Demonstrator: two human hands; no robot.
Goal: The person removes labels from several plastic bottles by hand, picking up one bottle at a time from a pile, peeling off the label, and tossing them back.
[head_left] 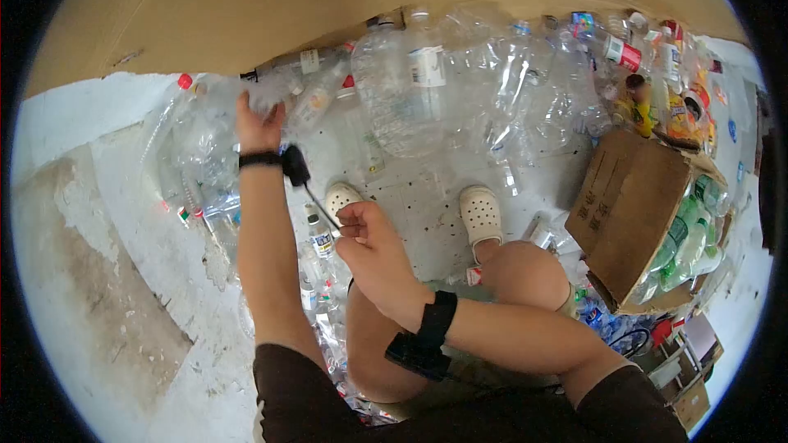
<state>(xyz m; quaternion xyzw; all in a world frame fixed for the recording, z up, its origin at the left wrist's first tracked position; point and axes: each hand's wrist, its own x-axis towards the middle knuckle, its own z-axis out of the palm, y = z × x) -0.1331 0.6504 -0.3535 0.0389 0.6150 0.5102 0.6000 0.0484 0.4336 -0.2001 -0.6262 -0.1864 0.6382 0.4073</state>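
Near the far left edge of the floor point(410, 221), a blurred clear plastic piece point(269, 92) lies at the fingertips of the left hand point(259, 125), whose thumb and fingers are parted; whether they touch it cannot be told. The right hand point(373, 254), nearer the middle, has its fingers curled toward the thumb beside a thin dark cord point(322, 205) from the left wrist's black device point(294, 166); whether it grips anything is unclear. Clear bottles point(410, 107) crowd the floor's far edge against a cardboard sheet point(287, 0). Pale clogs point(480, 212) stand between the piles, and more bottles point(322, 239) lie by the legs. Toward the right edge, a tilted brown carton point(628, 209) of green bottles point(688, 238) blocks part of the floor. Its dark printed characters are unreadable, as are a large bottle's white label point(427, 66) and a red-and-white label point(624, 54) at far right.
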